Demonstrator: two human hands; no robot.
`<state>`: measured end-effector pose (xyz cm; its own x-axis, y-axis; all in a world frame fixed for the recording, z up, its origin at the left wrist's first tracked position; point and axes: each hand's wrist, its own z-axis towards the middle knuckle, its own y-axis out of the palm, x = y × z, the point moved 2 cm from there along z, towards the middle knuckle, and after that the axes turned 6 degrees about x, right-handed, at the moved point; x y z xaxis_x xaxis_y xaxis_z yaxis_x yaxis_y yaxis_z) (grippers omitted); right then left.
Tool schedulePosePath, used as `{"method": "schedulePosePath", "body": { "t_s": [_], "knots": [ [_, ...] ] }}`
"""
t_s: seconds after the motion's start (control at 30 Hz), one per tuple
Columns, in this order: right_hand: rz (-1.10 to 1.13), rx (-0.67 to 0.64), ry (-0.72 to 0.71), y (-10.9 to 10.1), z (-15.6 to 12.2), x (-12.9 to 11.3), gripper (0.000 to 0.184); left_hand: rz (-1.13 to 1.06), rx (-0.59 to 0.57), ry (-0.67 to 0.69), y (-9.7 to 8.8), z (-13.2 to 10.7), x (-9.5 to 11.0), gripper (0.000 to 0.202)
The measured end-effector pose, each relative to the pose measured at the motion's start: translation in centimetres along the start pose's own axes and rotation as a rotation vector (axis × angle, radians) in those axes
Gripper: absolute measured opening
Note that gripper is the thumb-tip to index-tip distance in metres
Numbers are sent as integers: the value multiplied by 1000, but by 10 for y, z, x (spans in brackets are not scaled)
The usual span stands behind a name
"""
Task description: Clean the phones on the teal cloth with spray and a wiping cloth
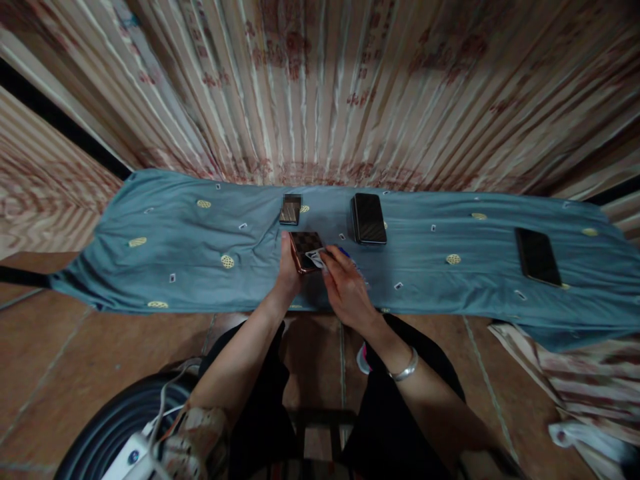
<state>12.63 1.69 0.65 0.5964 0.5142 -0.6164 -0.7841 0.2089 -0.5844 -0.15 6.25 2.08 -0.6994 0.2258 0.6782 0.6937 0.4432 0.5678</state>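
Note:
My left hand (287, 272) is closed on the left edge of a smartphone (303, 244) with a dark glossy face and a copper-coloured rim, tilted over the blue cloth. On the phone's lower right face, my right hand (345, 281) pinches a crumpled white-and-grey wipe (315, 257) between thumb and fingers. Some blue shows beside its fingertips; what that is, I cannot make out. Just beyond the phone lies a small dark reflective rectangular device (289, 212). To the right sits a stack of dark phone-like slabs (369, 219).
Another dark phone (539, 257) lies at the far right of the blue patterned cloth (260, 280). Pleated curtain (320, 87) hangs behind. On the tiled floor, lower left, are a black ribbed round object (107, 420) and a white power strip (131, 456) with cables.

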Motion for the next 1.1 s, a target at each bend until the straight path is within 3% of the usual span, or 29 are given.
{"method": "schedulePosePath", "body": {
  "t_s": [0.47, 0.73, 0.87, 1.1],
  "knots": [
    [15, 11, -49, -6, 5, -15, 38, 50, -21, 26, -1, -1, -9, 54],
    [78, -40, -100, -13, 7, -24, 41, 72, -31, -117, 2, -3, -11, 55],
    [94, -84, -93, -17, 8, -26, 39, 76, -95, -58, -1, -2, -10, 53],
    [90, -148, -98, -21, 8, -26, 38, 74, -54, 16, -4, -2, -3, 58]
  ]
}}
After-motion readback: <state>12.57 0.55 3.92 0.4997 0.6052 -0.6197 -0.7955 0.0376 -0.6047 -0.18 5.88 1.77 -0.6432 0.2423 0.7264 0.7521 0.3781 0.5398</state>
